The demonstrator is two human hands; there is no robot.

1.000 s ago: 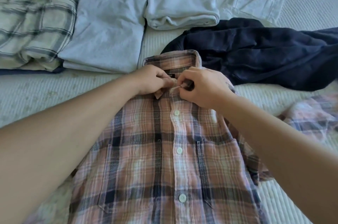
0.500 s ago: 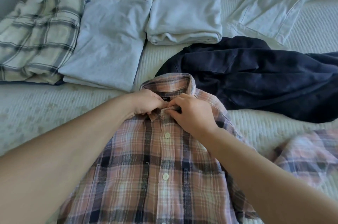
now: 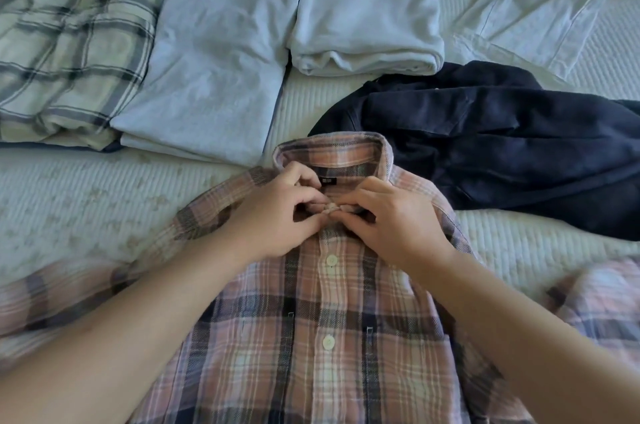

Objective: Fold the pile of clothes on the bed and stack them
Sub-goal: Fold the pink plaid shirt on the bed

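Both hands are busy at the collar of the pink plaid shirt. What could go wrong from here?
1. Both the left hand and right hand pinch the placket at the top button of the pink plaid shirt; a slipped grip may leave it unbuttoned.
2. The collar seems to overlap the dark navy garment, so folding could drag that along.
3. The sleeves lie spread and rumpled; folding without smoothing would likely crease them.

The plaid shirt point(image 3: 311, 337) pinched at its collar was soft, matt brushed cloth with glossy plastic buttons point(image 3: 331, 260). Beyond the grip, the bed cover point(image 3: 86, 201) looked ribbed and rough, and the dark garment point(image 3: 502, 153) was matt cloth.
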